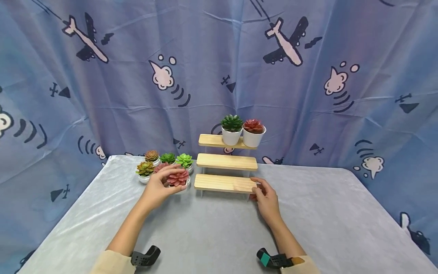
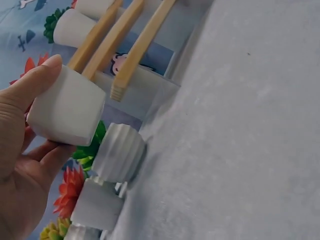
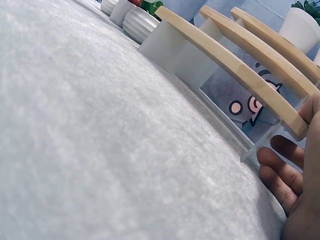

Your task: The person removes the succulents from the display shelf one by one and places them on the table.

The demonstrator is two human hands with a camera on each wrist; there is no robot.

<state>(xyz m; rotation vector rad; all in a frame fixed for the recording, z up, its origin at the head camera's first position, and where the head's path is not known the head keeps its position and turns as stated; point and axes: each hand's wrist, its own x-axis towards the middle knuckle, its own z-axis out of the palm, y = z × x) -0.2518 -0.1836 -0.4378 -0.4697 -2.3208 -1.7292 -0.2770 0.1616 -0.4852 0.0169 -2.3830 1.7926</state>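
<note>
My left hand [image 1: 156, 192] holds a potted succulent [image 1: 178, 179] with a pinkish-red rosette, thumb and fingers on opposite sides of its pot. In the left wrist view its smooth white pot [image 2: 67, 107] is tilted and raised beside the wooden steps. A three-tier display shelf [image 1: 222, 183] has pale wooden boards on clear supports. At the right end of its lowest board, my right hand [image 1: 267, 201] grips the board's edge; its lower fingers [image 3: 280, 175] are by the clear support. A dark green succulent [image 1: 232, 129] and a red one [image 1: 253, 133] stand in white pots on the top board.
Left of the shelf several potted succulents cluster: brown [image 1: 152, 155], dark green [image 1: 167, 158], bright green [image 1: 184, 160], yellow-green [image 1: 145, 169] and a pink one partly behind my left hand. A grey cloth covers the table [image 1: 212, 236]. A blue patterned curtain [image 1: 205, 57] hangs behind.
</note>
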